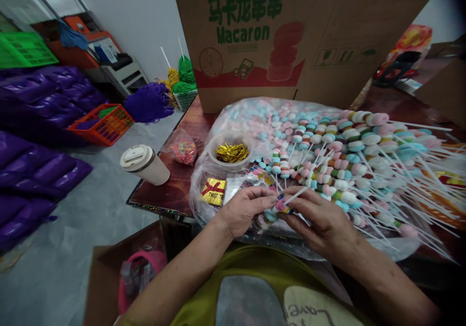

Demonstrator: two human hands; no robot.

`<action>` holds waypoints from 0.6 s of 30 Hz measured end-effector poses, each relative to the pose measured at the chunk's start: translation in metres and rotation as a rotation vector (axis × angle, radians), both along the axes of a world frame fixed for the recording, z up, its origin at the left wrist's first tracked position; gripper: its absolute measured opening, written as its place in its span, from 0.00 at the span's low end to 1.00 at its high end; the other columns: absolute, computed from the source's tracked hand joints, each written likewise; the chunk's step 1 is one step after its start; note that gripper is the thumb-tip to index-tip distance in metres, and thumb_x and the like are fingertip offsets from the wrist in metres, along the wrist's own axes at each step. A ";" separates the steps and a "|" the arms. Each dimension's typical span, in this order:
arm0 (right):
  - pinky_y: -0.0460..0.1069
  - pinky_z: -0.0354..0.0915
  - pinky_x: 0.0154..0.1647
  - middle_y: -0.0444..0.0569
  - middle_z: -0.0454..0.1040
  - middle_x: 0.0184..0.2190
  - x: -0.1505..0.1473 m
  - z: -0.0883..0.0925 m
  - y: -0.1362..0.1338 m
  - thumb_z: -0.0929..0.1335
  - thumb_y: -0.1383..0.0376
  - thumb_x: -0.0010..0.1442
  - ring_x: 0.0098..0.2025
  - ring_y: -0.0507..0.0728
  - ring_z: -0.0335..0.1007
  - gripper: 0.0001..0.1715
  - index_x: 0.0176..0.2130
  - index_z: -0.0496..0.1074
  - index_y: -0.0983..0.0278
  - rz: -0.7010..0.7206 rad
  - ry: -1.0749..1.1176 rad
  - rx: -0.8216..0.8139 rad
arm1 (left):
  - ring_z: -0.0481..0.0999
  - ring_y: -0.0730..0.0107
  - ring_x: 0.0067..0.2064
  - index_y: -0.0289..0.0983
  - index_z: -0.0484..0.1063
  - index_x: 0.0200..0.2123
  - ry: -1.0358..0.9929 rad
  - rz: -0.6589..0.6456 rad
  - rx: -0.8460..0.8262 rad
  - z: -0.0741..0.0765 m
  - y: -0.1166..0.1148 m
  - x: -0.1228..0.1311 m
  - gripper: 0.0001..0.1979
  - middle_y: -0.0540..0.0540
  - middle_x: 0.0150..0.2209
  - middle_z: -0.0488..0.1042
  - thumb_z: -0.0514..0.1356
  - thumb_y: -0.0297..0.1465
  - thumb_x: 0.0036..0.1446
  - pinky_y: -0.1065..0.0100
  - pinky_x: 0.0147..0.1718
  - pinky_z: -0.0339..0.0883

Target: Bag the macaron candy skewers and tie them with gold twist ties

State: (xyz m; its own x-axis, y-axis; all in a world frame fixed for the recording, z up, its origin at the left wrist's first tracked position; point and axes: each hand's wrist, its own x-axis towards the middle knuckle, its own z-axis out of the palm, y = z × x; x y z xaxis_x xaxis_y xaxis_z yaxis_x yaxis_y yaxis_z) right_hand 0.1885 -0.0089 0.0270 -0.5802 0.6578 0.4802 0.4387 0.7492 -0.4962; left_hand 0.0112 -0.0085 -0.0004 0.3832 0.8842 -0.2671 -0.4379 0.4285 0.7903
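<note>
A marshmallow skewer (271, 215) is pinched between both my hands low over the table, its white stick slanting up to the right. My left hand (244, 210) grips the wrapped part from the left. From the other side, the fingers of my right hand (320, 217) close around the base of the stick. Colourful printed film surrounds part of the candy; my fingers hide the rest. Just beyond lie finished-looking marshmallow skewers (345, 163) in a large pile. A white bowl (214, 158) contains gold twist ties (232, 152), and a gold twist-tie packet (214, 191) lies in front of it.
A large cardboard box (251, 69) stands at the back of the table. Near the left edge are a lidded cup (149, 166) and a bag of small candies (184, 151). Clear plastic (204, 214) lies under the skewers. An open carton (102, 277) sits below left.
</note>
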 end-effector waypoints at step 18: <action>0.55 0.68 0.44 0.54 0.66 0.52 0.011 -0.004 0.003 0.67 0.65 0.56 0.48 0.60 0.67 0.13 0.43 0.71 0.57 0.109 -0.201 -0.043 | 0.66 0.73 0.33 0.34 0.67 0.25 0.080 0.053 0.244 -0.016 0.000 0.007 0.16 0.49 0.30 0.68 0.66 0.40 0.43 0.70 0.37 0.60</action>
